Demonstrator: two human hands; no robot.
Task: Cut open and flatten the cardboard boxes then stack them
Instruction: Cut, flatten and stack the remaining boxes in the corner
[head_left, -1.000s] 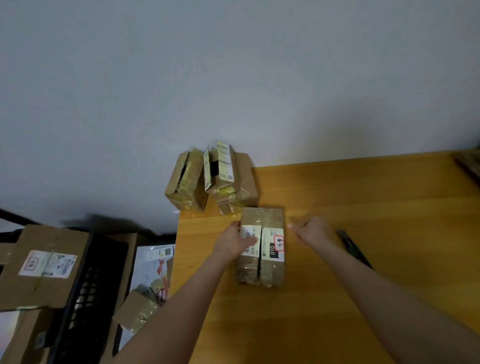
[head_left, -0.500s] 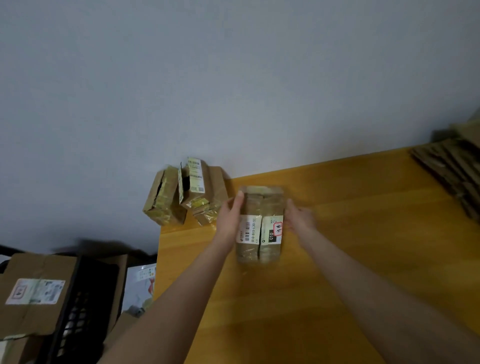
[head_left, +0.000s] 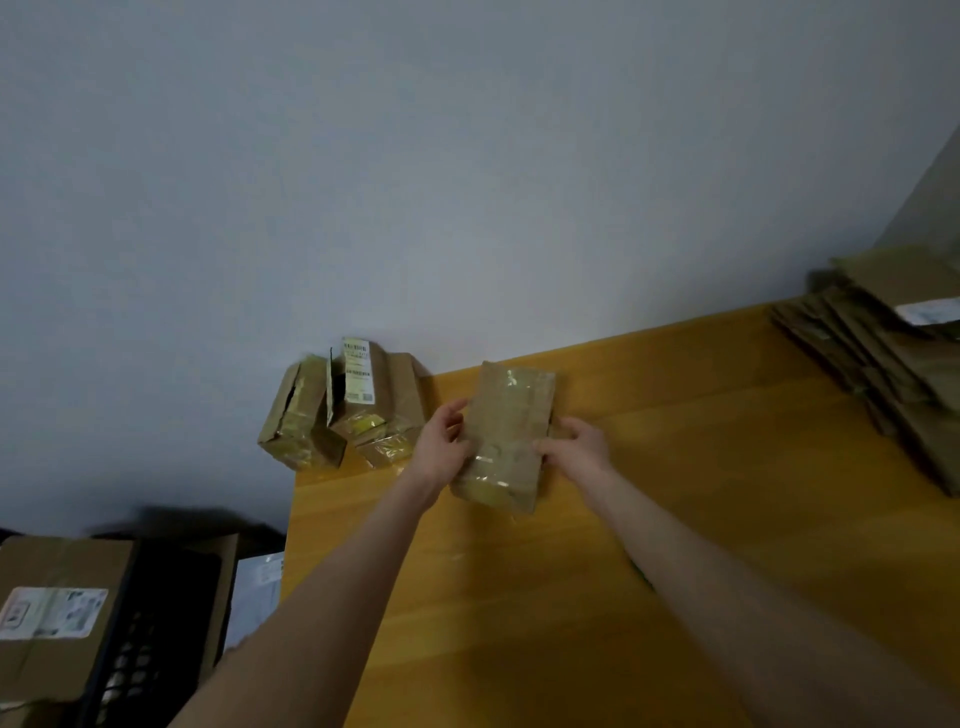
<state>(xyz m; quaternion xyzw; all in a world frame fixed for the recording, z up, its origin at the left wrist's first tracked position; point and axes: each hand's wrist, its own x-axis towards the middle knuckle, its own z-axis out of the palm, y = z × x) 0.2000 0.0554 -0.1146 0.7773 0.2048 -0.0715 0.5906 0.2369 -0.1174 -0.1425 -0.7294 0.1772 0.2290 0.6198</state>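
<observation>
A small brown taped cardboard box (head_left: 506, 431) is held up over the wooden table (head_left: 701, 467), its plain taped side facing me. My left hand (head_left: 441, 441) grips its left edge and my right hand (head_left: 574, 449) grips its right edge, thumb on the front. A stack of flattened cardboard (head_left: 893, 358) lies at the table's far right. Several small boxes (head_left: 343, 410) lean against the wall at the table's back left corner.
A black crate (head_left: 140, 639) and a large labelled carton (head_left: 52, 613) stand on the floor at the lower left, beside the table's left edge. A dark tool tip (head_left: 640, 574) peeks out beside my right forearm.
Both hands took the box off the table, lifted it and turned it over, so the white labels no longer face me. The view swung right, revealing the flattened stack.
</observation>
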